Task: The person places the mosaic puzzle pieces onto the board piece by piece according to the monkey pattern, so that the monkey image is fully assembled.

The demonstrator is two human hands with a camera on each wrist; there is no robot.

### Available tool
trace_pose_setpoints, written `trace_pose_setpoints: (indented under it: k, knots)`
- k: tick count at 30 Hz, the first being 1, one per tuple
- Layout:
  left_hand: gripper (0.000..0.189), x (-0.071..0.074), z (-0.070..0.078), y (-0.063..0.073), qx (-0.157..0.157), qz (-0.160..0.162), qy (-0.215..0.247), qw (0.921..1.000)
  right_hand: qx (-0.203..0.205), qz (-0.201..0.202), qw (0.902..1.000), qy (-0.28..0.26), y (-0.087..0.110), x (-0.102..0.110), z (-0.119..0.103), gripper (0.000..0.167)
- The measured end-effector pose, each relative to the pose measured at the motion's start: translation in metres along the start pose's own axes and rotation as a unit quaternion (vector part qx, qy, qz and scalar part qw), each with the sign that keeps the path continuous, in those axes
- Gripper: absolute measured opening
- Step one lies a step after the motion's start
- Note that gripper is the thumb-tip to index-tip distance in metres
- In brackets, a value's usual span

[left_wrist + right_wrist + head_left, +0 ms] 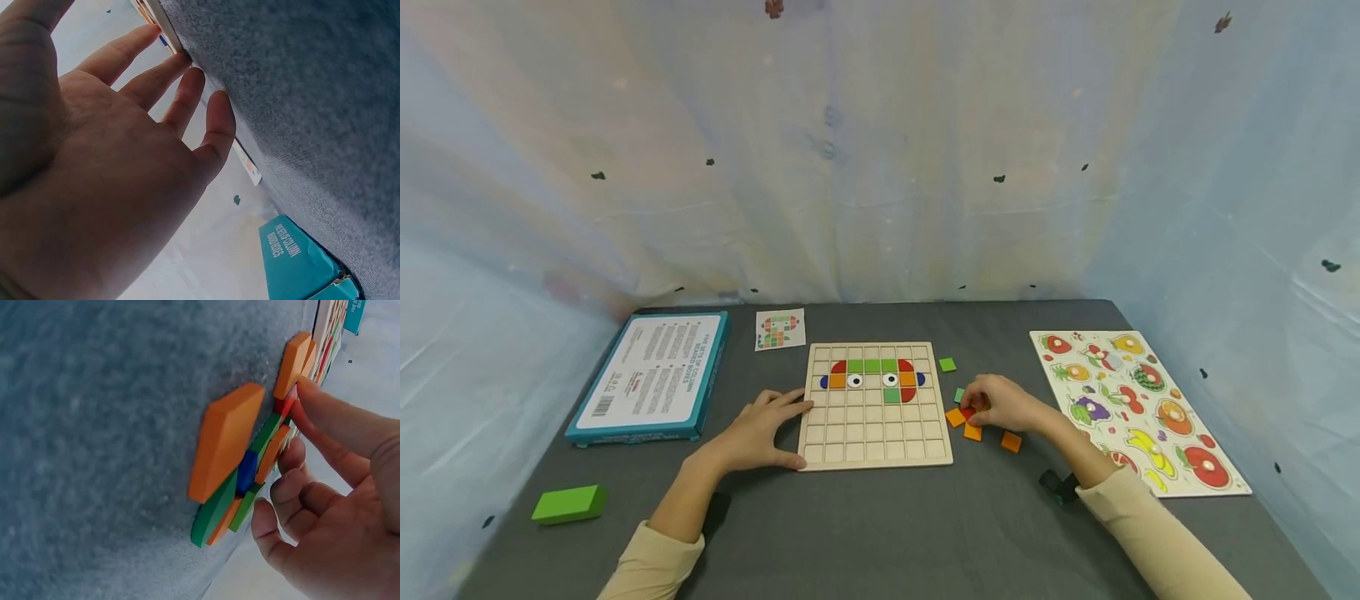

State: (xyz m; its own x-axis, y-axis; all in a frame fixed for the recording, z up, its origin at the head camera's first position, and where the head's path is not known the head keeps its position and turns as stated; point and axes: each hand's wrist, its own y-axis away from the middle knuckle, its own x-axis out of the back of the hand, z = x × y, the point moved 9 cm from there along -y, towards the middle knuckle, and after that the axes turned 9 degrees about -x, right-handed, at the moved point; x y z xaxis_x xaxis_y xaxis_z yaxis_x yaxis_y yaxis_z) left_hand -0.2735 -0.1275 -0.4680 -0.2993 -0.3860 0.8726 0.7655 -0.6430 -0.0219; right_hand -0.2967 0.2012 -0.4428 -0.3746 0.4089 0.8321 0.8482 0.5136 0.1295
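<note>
A wooden grid board (865, 432) lies mid-table, with red, green, orange and blue tiles and two eye tiles set in its upper rows. My left hand (762, 435) rests against the board's left edge, fingers spread, fingertips at its rim in the left wrist view too. To the right of the board, my right hand (1003, 403) is over a loose group of tiles. Its thumb and forefinger pinch a red tile (288, 402) beside an orange tile (292, 365). Green, blue and more orange tiles lie under and around the other fingers, partly hidden by the hand in the head view.
A small pattern card (780, 330) lies behind the board. At the left are a teal box (647, 375) and a green block (569, 504). A fruit puzzle board (1138, 408) lies at the right, near my right forearm. A green tile (947, 364) sits by the board's upper right.
</note>
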Motion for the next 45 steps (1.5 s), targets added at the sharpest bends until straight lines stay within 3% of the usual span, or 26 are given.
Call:
trace_pose_setpoints:
  k: [12,25,32,35,39,45]
  knots:
    - [0.094,0.002,0.002,0.001,0.002,0.0,0.005,1.0,-0.009,0.01,0.9999,0.004,0.003,-0.001,0.002,0.005]
    - [0.093,0.0,0.001,0.001,0.002,-0.001,0.004,1.0,-0.012,-0.004,0.9986,0.051,0.011,0.0,0.008,0.013]
    - [0.093,0.001,0.001,0.0,-0.001,0.001,0.006,1.0,-0.007,0.011,0.9989,0.044,0.01,0.0,0.006,0.015]
    - [0.094,0.001,0.002,0.0,-0.004,-0.001,0.006,1.0,-0.001,0.026,0.9995,0.019,0.011,0.001,0.004,0.011]
    - [0.094,0.001,0.002,0.0,-0.005,-0.003,0.004,1.0,0.005,0.034,0.9973,-0.065,0.004,0.001,-0.004,0.008]
    - [0.094,0.0,0.001,0.0,-0.003,-0.003,0.003,1.0,0.033,0.014,0.986,-0.163,-0.027,-0.012,-0.044,0.019]
